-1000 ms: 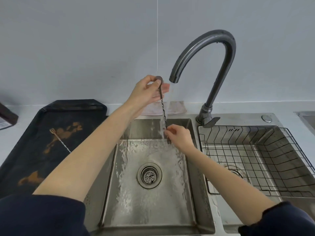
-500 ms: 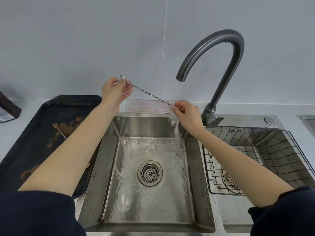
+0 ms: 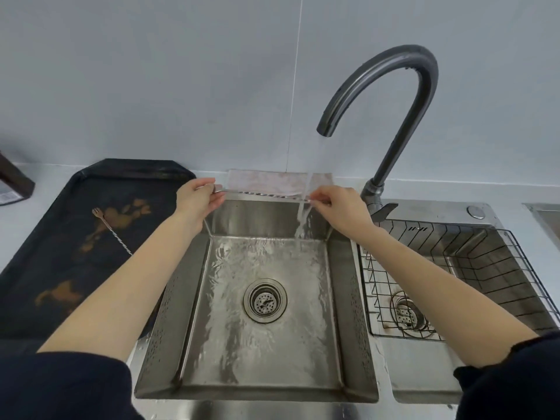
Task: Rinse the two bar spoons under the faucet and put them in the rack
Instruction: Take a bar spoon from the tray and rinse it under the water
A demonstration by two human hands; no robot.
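One bar spoon [image 3: 262, 196] is under the faucet [image 3: 394, 95] stream, left hand [image 3: 198, 201] and right hand [image 3: 339, 207] each pinching an end. Second spoon [image 3: 111, 231] lies on the tray [image 3: 45, 237], outboard of the left grip; rack [image 3: 472, 268] beyond the right grip is empty.

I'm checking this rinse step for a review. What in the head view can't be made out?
- Held bar spoon: both ends hidden inside the left hand and right hand; which end is the bowl is unclear.
- Second bar spoon on the black tray: its lower end is covered by the left forearm.
- Rack: its near part is hidden by the right forearm.
- Brown box: cut off by the left edge.
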